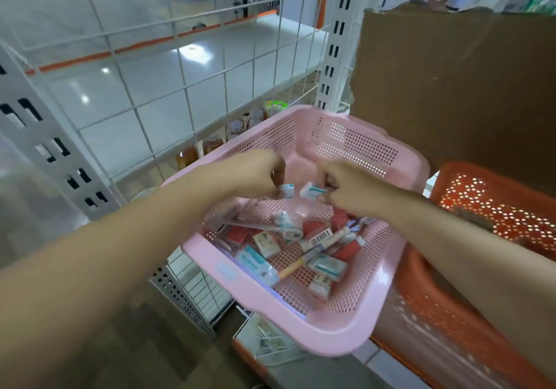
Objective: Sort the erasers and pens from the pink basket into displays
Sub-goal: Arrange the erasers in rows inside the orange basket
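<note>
The pink basket [355, 325] stands in front of me and holds several wrapped erasers [326, 266] and pens [304, 260] in its near half. Above the basket's middle, my left hand [255, 175] pinches a small white and teal eraser [285, 190]. My right hand [349, 185] grips another white and teal eraser [311, 190] just beside it. The two erasers are close together, a small gap apart.
An orange basket [493, 208] stands to the right, partly under my right forearm. A brown cardboard box [451, 81] rises behind it. A white wire grid panel [180, 66] and slotted shelf posts [334, 42] stand behind the pink basket. Bottles [210, 145] show through the grid.
</note>
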